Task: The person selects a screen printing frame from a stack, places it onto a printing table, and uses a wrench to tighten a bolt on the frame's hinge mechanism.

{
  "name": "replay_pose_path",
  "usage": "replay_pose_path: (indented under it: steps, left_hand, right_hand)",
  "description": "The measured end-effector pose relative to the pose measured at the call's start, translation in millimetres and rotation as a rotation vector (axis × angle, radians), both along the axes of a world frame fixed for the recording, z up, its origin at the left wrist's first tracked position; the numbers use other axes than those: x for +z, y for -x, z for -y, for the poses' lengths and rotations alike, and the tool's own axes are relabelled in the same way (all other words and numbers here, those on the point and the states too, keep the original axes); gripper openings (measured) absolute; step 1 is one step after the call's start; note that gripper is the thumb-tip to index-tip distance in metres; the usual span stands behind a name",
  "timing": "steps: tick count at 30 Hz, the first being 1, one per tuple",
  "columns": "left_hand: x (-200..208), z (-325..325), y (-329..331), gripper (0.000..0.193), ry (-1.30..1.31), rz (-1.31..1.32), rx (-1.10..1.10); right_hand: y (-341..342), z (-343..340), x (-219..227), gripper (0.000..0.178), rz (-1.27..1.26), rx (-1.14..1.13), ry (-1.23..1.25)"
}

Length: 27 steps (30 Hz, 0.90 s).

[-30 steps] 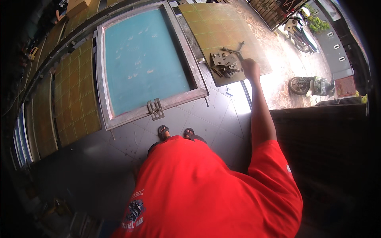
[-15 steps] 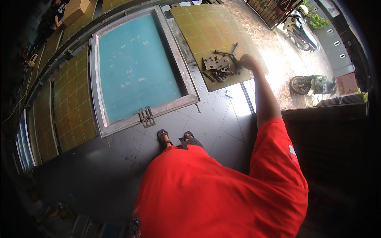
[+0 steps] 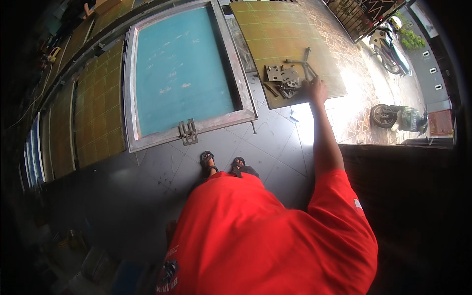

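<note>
Lying on the gridded board, the three-armed metal wrench has its near arm at the fingers of my right hand; I cannot tell whether they pinch it or only touch it. I judge it rigid, fairly heavy and hard to damage, perhaps slick if oily; the junction of its arms looks the balanced place to hold. Metal plates and small loose parts lie beside it, overlapping too much to count. My hand hides the near arm's end, glare washes out the board's right edge, and my left hand is out of view.
</note>
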State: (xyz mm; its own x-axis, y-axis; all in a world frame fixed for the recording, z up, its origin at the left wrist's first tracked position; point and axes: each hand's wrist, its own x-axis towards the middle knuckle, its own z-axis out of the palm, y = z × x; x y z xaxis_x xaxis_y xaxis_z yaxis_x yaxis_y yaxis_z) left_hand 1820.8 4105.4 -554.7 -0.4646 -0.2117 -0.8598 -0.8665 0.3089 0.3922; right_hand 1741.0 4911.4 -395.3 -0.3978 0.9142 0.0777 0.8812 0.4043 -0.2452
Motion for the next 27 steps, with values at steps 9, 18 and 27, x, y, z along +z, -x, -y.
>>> replay_pose_path:
  steps: [9, 18, 27]
  left_hand:
    - [-1.8, 2.9, -23.8, 0.034, -0.015, 0.0, -0.013]
    - [83.7, -104.1, 61.6, 0.03, -0.006, -0.686, -0.398]
    - [176.9, -159.9, 220.1, 0.058, 0.405, -1.263, -0.904]
  right_hand:
    - [-27.5, -43.6, -25.3, 0.026, -0.399, 0.114, 0.648]
    - [-75.2, 232.2, 57.4, 0.025, -0.874, 0.224, 1.293]
    - [-14.8, 394.7, 20.6, 0.024, -0.75, 0.328, 1.586]
